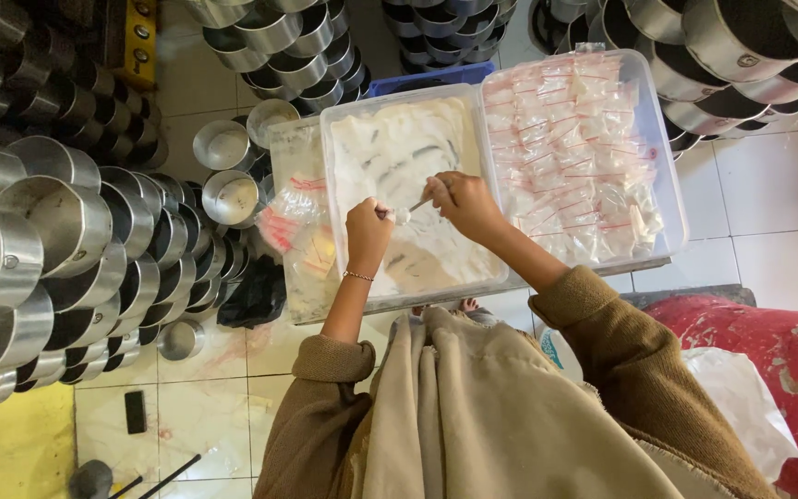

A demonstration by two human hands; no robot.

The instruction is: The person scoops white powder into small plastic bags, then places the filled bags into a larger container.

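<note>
My left hand (366,233) pinches a small clear bag over a clear plastic tub (329,176) of white powder. My right hand (465,201) grips a metal spoon (415,207) whose tip, heaped with white powder, meets the bag at my left fingers. The tub's lid (672,199) lies open to the right and holds several small filled bags with red seal strips (570,152). Left of the tub lies a pile of empty clear bags (293,226). I wear brown sleeves and a thin bracelet on my left wrist.
Stacks of shiny metal pots (57,231) crowd the left side and the top edge. Loose round metal tins (228,171) sit left of the tub. A red, worn surface (768,342) is at the lower right, a black bag (251,296) on the tiled floor.
</note>
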